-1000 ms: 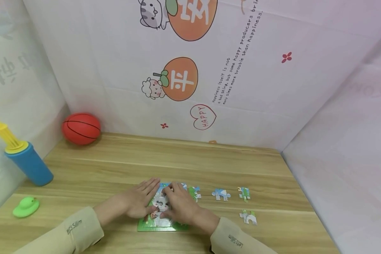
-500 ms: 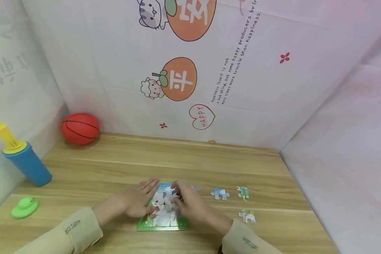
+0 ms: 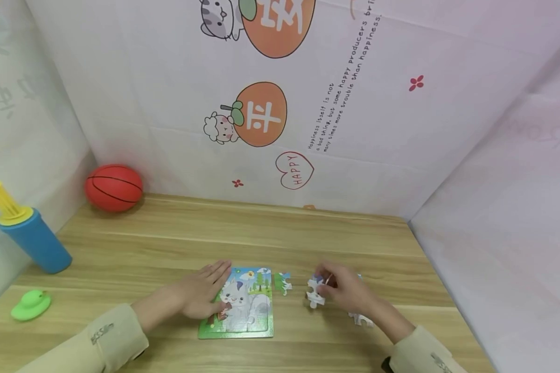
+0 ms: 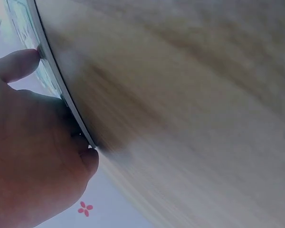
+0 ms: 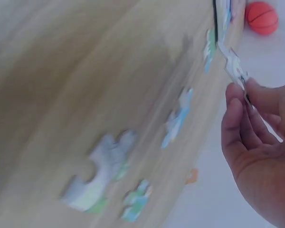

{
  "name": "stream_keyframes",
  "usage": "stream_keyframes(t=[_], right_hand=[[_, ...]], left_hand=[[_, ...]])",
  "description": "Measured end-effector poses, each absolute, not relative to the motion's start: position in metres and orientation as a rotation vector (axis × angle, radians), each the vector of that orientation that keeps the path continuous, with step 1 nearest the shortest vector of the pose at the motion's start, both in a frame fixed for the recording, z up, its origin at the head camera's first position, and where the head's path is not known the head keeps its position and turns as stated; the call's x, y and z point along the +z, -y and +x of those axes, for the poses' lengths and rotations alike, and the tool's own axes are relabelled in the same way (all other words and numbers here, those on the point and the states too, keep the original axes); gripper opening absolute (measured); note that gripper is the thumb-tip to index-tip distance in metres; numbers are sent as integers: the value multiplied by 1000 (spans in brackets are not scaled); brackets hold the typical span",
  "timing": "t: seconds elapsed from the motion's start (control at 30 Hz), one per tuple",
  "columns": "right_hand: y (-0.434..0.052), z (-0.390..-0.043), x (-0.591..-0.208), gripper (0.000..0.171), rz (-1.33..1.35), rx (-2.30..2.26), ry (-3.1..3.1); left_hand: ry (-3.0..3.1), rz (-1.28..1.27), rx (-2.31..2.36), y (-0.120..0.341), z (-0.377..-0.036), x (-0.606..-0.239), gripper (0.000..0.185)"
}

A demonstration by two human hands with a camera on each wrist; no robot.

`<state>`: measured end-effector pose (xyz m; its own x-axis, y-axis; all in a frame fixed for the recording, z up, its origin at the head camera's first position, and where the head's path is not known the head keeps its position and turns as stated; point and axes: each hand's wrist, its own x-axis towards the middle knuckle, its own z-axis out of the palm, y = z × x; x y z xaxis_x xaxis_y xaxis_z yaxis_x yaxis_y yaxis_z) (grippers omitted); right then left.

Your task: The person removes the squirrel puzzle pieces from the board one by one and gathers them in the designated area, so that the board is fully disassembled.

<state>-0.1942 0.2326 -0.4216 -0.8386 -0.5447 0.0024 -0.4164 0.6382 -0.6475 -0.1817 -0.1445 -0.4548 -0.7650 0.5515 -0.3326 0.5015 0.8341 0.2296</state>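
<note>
My left hand (image 3: 198,291) lies flat on the left side of a jigsaw puzzle board (image 3: 235,335) with a green rim and a grey-white cartoon animal picture. In the left wrist view, the thumb of the left hand (image 4: 38,156) rests on the board's face, near its edge. Off to the right of the board, my right hand (image 3: 347,290) pinches a jigsaw piece (image 3: 315,298) between thumb and fingers. The right wrist view shows the held jigsaw piece (image 5: 235,66) raised above the table, tilted on edge.
Several loose jigsaw pieces lie right of the board, among them a green one (image 3: 282,283) and a white one (image 3: 361,320) partly behind the right hand. Farther left are a green toy duck (image 3: 31,304), a blue pump (image 3: 37,243) and a red ball (image 3: 114,188).
My right hand has moved from the board out to the right, carrying a jigsaw piece in its fingers. More of the board's picture shows. The left hand has stayed on the board.
</note>
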Motion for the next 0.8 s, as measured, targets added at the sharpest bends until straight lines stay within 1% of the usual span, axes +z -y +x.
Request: stream_keyframes(t=[0.23, 0.53, 0.8], right_hand=[[-254, -185, -427, 17, -759, -898, -2563], [-260, -184, -442, 13, -808, -863, -2572], [-257, -186, -445, 13, -810, -795, -2596]], left_hand=[[-2603, 789, 183, 145, -182, -452, 88], [-2594, 832, 185, 146, -182, -449, 120], [-2587, 855, 172, 147, -181, -446, 128]])
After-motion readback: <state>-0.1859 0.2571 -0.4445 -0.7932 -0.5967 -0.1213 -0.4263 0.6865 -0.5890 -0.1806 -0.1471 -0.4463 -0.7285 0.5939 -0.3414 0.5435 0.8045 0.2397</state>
